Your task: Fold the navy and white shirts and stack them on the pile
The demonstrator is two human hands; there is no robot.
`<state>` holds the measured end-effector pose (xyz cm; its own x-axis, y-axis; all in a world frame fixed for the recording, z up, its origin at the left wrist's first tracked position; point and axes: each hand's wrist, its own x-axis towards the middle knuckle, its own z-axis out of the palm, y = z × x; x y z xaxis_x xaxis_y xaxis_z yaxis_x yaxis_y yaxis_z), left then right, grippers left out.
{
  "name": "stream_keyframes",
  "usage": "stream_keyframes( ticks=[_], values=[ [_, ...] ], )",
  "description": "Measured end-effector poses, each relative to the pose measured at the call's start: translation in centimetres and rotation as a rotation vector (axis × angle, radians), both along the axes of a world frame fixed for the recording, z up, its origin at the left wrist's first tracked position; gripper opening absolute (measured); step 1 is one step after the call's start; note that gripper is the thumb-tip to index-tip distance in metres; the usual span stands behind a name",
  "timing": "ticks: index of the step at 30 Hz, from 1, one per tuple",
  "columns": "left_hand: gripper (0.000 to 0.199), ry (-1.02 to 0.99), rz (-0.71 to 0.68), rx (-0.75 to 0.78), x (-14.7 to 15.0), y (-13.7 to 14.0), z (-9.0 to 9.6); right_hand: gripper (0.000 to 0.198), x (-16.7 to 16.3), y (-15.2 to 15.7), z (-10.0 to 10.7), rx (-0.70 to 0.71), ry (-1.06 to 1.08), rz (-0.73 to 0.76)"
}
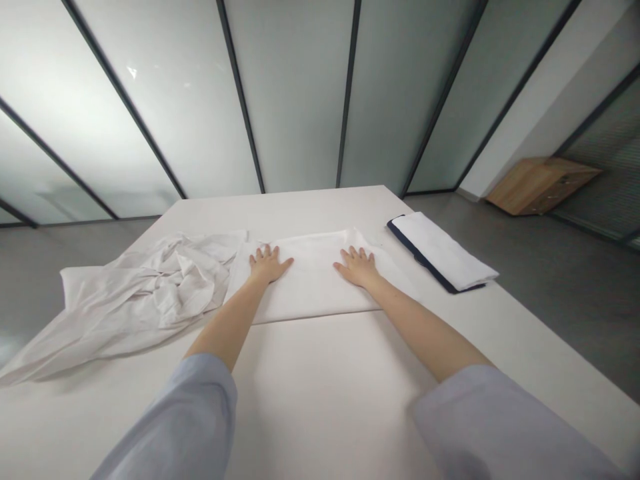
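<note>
A white cloth (313, 283) lies spread flat on the table, with a straight edge toward me. My left hand (269, 265) rests palm down on its left part, fingers spread. On the right part, my right hand (359, 268) lies flat as well, its fingers apart and its thumb pointing inward. Neither hand grips anything. Left of the flat cloth is a crumpled white cloth (175, 283), heaped and wrinkled, its near corner trailing to the table's left edge. Whether the two cloths are separate pieces I cannot tell.
Folded white fabric (443, 250) on top of dark navy fabric (425, 267) lies at the table's right edge. The white table (330, 393) extends toward me. Beyond it stand frosted glass panels (300, 100). A wooden cabinet (537, 187) is on the floor at far right.
</note>
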<state>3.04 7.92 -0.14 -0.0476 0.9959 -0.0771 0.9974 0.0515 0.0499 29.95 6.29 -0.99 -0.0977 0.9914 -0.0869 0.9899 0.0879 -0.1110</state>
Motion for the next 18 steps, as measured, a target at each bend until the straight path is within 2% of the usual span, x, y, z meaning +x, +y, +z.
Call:
stream_keyframes(
  ticks=[6,14,16,18],
  values=[
    [0.083,0.031,0.035,0.044,-1.4,-0.9,-0.1,0.069,0.3,0.1,-0.4,0.065,0.007,-0.115],
    [0.078,0.036,0.037,0.134,-1.3,-2.1,-0.7,0.073,0.5,0.0,-0.7,0.025,-0.001,-0.09],
    [0.071,0.046,-0.015,0.197,-1.4,-2.3,-0.8,0.073,0.5,-0.1,-0.7,0.033,-0.001,-0.081],
    [0.065,0.061,-0.141,0.242,-1.4,-2.7,-0.7,0.071,0.5,-0.2,-0.5,0.051,-0.005,-0.073]
  ],
)
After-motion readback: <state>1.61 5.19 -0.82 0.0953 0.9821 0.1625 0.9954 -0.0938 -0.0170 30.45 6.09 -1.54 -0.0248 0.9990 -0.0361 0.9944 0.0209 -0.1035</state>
